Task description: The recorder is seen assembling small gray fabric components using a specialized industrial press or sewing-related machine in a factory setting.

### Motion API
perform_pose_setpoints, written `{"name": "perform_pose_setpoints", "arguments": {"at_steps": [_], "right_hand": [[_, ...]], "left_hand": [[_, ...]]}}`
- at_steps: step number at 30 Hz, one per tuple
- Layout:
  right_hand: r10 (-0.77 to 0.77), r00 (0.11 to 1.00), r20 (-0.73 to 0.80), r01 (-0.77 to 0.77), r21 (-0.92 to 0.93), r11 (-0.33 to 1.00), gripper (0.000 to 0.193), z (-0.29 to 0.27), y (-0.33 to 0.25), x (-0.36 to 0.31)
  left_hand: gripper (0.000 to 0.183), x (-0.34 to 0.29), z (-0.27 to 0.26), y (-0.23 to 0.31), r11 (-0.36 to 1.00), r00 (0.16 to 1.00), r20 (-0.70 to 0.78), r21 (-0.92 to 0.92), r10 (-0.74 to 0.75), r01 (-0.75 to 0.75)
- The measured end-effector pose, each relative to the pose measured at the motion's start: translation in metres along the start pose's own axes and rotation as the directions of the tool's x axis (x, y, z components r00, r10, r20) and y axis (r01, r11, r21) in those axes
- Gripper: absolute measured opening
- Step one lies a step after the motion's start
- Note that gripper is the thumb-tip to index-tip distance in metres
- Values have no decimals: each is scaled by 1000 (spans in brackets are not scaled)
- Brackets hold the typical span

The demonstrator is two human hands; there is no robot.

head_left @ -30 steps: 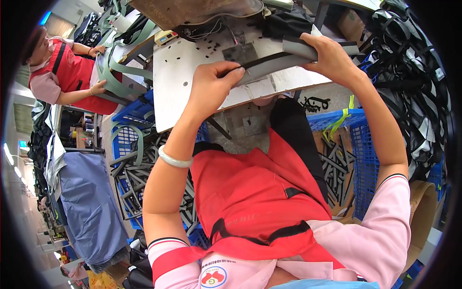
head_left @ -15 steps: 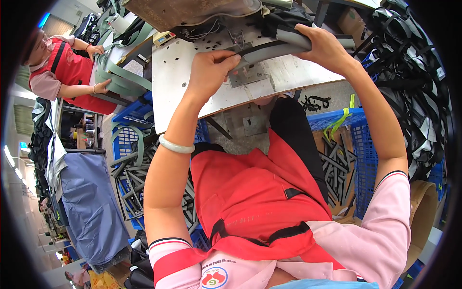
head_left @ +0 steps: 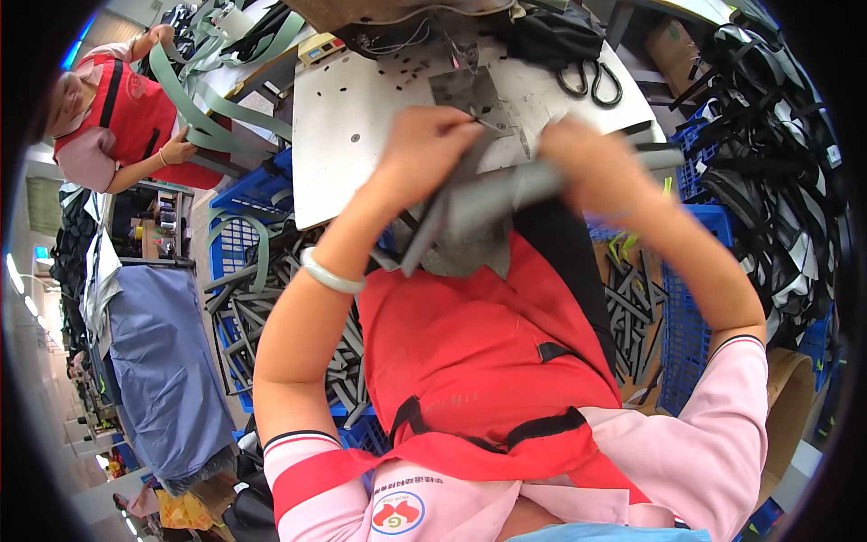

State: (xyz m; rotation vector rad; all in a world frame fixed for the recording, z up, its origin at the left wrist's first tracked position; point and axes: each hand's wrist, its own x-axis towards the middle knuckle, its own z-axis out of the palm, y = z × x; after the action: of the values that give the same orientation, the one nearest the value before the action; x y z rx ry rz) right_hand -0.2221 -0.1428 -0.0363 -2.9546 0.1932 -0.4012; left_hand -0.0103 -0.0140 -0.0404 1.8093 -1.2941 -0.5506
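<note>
My left hand [head_left: 432, 149] is closed, thumb and fingers pinching the upper end of a grey-and-black padded strip [head_left: 424, 237] that hangs down past the table's front edge. My right hand [head_left: 587, 167] is smeared by motion, so its fingers cannot be made out. A wider grey strip [head_left: 506, 191], also blurred, runs from beside the left hand to beneath the right one. Both hands are over the front edge of a white sewing table [head_left: 330, 172]. Beyond them is the metal plate [head_left: 465, 88] under the sewing machine [head_left: 388, 23].
Black-handled scissors [head_left: 591, 83] lie by black cloth [head_left: 553, 36] on the table. Blue crates [head_left: 691, 307] flank my legs; grey strips [head_left: 632, 307] lie in the right one. At left, a co-worker in a red apron [head_left: 117, 108] handles green straps [head_left: 212, 135]. Black straps [head_left: 768, 163] hang at right.
Both hands have come back from beneath the machine toward me, bringing the grey strip off the table plate. The scissors are now visible. The co-worker has raised one hand with the green strap.
</note>
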Motion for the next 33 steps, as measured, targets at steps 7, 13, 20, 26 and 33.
{"name": "perform_pose_setpoints", "arguments": {"at_steps": [7, 13, 20, 26, 33], "right_hand": [[-304, 946, 112, 320, -185, 929, 15, 96, -84, -6], [44, 997, 57, -44, -7, 999, 27, -8, -3, -12], [194, 978, 73, -207, 264, 942, 42, -48, 20, -23], [224, 974, 10, -222, 193, 956, 48, -54, 37, -23], [313, 946, -82, -288, 230, 930, 62, -51, 66, -3]], "left_hand": [[26, -21, 48, 24, 960, 985, 175, -277, 3, 46], [40, -72, -5, -38, 917, 861, 473, -230, -188, 326], [36, -69, -19, 9, 695, 822, 557, -543, -122, 471], [24, -59, -16, 15, 913, 935, 309, -305, -175, 272], [28, -16, -15, 25, 985, 999, -27, -167, -41, 36]]}}
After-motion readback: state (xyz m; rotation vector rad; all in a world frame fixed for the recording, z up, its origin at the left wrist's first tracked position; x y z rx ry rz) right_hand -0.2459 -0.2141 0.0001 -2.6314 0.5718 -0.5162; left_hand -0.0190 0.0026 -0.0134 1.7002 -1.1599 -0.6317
